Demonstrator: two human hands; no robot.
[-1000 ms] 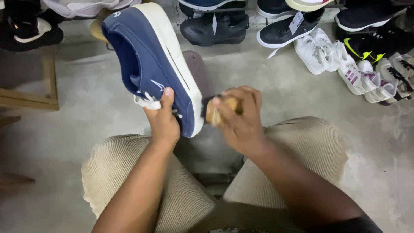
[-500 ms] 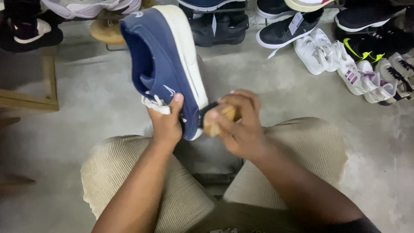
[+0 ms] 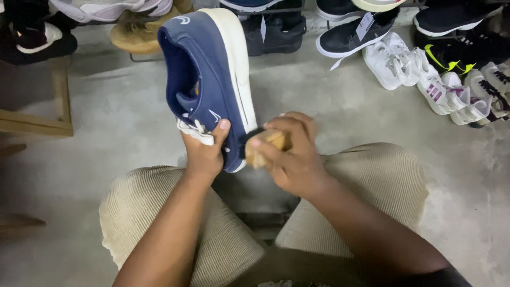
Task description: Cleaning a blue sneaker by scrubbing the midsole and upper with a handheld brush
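Note:
A navy blue canvas shoe (image 3: pixel 202 79) with a thick cream sole is held up on its side above my knees. My left hand (image 3: pixel 204 149) grips it at the toe end, thumb on the blue upper. My right hand (image 3: pixel 289 154) is closed around a small wooden-backed brush (image 3: pixel 265 148), its dark bristles pressed against the cream sole edge near the toe. Most of the brush is hidden by my fingers.
Several shoes line the concrete floor at the back: black ones (image 3: pixel 350 32), white sneakers (image 3: pixel 396 61) and a white-and-purple pair (image 3: pixel 451 95) at the right. A wooden frame (image 3: pixel 37 125) stands at the left. My knees in beige ribbed trousers (image 3: pixel 159 212) fill the lower middle.
The shoe has turned more upright and shifted right. My right hand with the brush stays at the sole edge near the toe, having moved slightly.

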